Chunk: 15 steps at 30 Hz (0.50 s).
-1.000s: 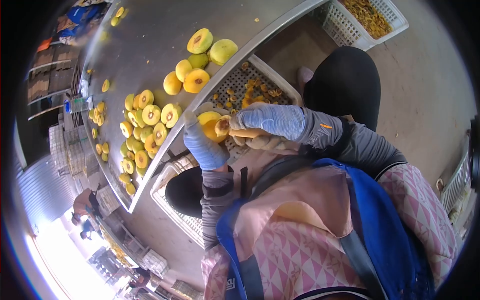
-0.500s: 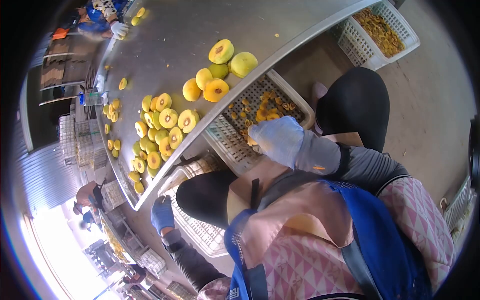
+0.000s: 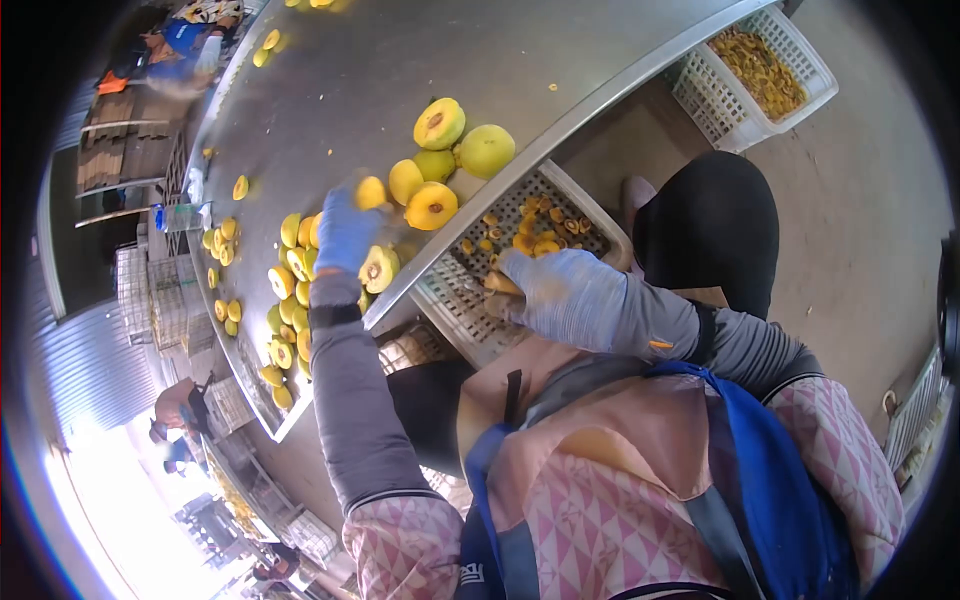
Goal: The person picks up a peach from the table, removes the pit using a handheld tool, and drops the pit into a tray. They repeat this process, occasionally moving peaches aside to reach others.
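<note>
My left hand (image 3: 345, 232), in a blue glove, reaches over the steel table (image 3: 400, 60) with its fingertips closed on a yellow peach (image 3: 370, 191). Under it lies a row of halved peaches (image 3: 300, 262), cut faces up. My right hand (image 3: 555, 288), also gloved in blue, hovers over a white slotted crate (image 3: 452, 290) below the table edge and grips a tan tool (image 3: 498, 283). Peach pits and scraps (image 3: 535, 228) lie in that crate. Whole and halved peaches (image 3: 450, 150) sit in a cluster near the table's edge.
A second white crate (image 3: 720, 110) of yellow scraps stands on the floor at the upper right. My dark-clad knee (image 3: 710, 215) is beside the crate. Other people (image 3: 185, 40) work at the table's far end. Stacked crates (image 3: 150, 290) stand at left.
My left hand rose from below the table edge up onto the table with a peach at its fingertips. My right hand stayed over the crate, shifted slightly.
</note>
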Each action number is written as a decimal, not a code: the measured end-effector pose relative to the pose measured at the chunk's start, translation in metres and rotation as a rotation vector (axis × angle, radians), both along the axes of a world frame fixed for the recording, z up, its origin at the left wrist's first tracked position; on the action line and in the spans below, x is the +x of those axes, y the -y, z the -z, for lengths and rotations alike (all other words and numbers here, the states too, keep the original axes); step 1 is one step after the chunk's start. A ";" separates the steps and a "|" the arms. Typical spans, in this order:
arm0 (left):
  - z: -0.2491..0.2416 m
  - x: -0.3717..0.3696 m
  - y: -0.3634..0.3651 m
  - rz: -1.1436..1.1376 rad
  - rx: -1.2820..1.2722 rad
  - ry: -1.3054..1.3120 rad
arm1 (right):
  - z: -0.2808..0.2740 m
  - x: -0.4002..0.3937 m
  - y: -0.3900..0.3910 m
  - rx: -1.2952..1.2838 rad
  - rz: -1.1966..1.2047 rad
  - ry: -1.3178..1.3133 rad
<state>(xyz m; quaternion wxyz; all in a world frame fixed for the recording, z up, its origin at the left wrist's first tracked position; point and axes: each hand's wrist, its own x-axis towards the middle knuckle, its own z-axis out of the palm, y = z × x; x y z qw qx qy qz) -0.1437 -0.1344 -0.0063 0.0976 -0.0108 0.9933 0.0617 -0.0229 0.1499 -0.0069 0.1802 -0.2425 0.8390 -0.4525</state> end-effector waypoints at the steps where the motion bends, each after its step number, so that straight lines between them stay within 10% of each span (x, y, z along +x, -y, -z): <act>1: -0.005 0.009 0.001 -0.148 0.526 -0.021 | -0.003 0.000 -0.001 -0.003 0.003 0.008; 6: -0.039 0.085 -0.042 -0.197 1.883 0.049 | -0.005 0.000 0.011 -0.305 0.136 -0.030; 9: -0.029 0.113 -0.094 -0.556 1.801 -0.272 | -0.007 0.004 0.020 -0.333 0.207 -0.060; 15: -0.017 0.128 -0.116 -0.458 1.730 -0.369 | -0.010 0.008 0.020 -0.273 0.224 -0.170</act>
